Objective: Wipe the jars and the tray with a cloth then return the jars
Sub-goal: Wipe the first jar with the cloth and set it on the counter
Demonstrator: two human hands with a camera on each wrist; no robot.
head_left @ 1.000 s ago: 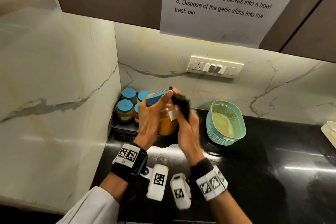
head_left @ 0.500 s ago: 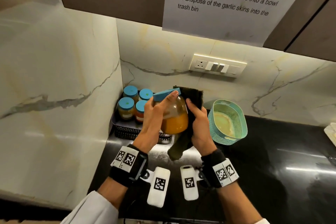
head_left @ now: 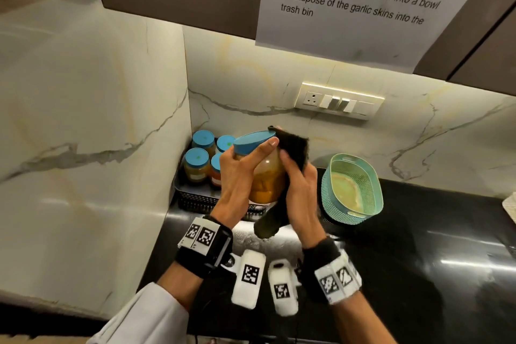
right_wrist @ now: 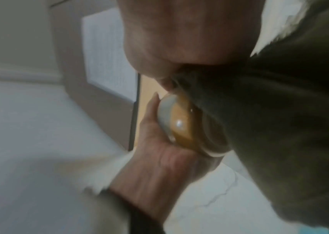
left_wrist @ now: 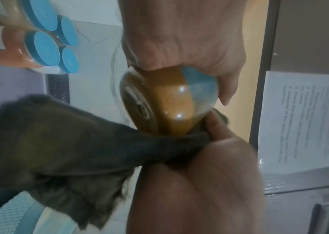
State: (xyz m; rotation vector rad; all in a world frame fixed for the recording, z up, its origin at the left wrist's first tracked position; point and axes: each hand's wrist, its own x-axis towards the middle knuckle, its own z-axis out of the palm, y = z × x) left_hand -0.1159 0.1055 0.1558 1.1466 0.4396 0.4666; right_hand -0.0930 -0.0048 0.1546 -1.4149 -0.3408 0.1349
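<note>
A glass jar (head_left: 268,179) with a blue lid and orange-yellow contents is tilted in the air above the counter. My left hand (head_left: 237,173) grips it round the lid and shoulder. My right hand (head_left: 301,190) holds a dark cloth (head_left: 293,148) pressed against the jar's right side, and the cloth's tail hangs below. In the left wrist view the jar (left_wrist: 171,104) shows its base, with the cloth (left_wrist: 79,155) under it. Several blue-lidded jars (head_left: 199,160) stand in a dark perforated tray (head_left: 195,201) in the corner.
A teal mesh basket (head_left: 351,190) with a yellowish thing inside stands on the black counter (head_left: 418,246) to the right. Marble walls close the corner at left and back. A switch plate (head_left: 339,100) and a printed sheet (head_left: 363,3) hang above.
The cloth in my right hand has shifted along the jar's right side, from the lid end down and back up. My left hand keeps its hold on the tilted jar.
</note>
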